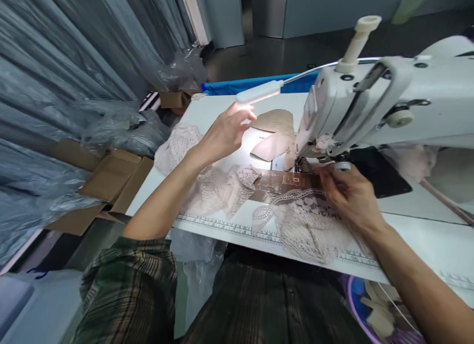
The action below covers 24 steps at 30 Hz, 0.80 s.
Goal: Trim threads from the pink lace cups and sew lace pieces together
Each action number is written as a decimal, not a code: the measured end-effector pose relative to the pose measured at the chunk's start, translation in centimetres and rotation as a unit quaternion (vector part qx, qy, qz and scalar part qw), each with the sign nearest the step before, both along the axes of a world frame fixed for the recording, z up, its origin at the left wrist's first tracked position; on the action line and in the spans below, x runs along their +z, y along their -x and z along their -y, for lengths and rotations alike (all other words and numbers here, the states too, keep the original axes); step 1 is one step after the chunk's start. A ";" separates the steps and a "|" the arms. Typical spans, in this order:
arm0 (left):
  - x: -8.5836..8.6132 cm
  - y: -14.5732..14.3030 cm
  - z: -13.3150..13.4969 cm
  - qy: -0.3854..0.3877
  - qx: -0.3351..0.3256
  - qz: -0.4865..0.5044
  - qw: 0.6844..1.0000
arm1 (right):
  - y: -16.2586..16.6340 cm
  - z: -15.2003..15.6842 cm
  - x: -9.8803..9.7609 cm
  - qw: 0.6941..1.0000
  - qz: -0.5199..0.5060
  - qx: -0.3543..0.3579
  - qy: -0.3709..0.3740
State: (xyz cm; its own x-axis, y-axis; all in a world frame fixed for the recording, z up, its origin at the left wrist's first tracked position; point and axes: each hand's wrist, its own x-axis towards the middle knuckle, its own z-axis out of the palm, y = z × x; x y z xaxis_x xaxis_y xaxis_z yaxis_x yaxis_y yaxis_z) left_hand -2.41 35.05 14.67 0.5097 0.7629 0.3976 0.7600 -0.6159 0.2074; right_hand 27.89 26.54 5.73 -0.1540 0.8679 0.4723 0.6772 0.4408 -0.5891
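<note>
My left hand is raised over the table with its fingers apart and nothing in them, the fingertips just below the lit lamp. Beside the needle area of the white sewing machine, my right hand has its fingers curled together. What they pinch is hidden. Pale pink lace fabric lies under and beside that hand, its scalloped edge crossing a brown plate. Another bunched lace piece lies left of it. Beige and pink cut cup pieces rest behind the presser foot.
More lace sits at the table's left end. A ruler tape runs along the front edge. Left of the table are an open cardboard box and plastic-covered goods. Below right stands a purple-rimmed basket with fabric scraps.
</note>
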 end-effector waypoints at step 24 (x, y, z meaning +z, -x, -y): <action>-5.7 -1.2 6.0 0.051 0.013 -0.134 0.990 | -9.8 4.2 4.5 0.991 -0.038 -0.102 0.071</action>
